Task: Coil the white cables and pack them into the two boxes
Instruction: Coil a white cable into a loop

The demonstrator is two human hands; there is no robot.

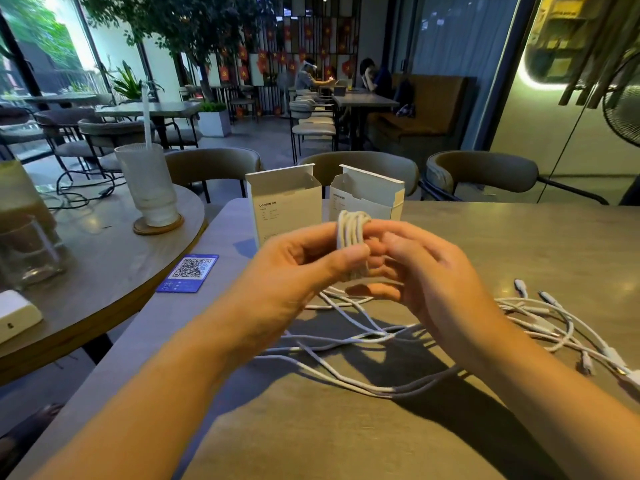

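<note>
Both hands close together over the table, winding one white cable into a coil.

The left hand (304, 258) pinches the coil (351, 237) between thumb and fingers, likely to keep the loops from springing apart, while the right hand (419, 268) curls round its other side, seemingly feeding or wrapping the slack. The coil is held upright, just in front of the two boxes (287, 202), which stand side by side with flaps open, ready to be filled from above. The loose cables (381, 337) lie tangled on the table (519, 230) below and to the right of the hands, plugs fanned out, within reach for later coiling. A blue card (189, 273) lies left.
</note>
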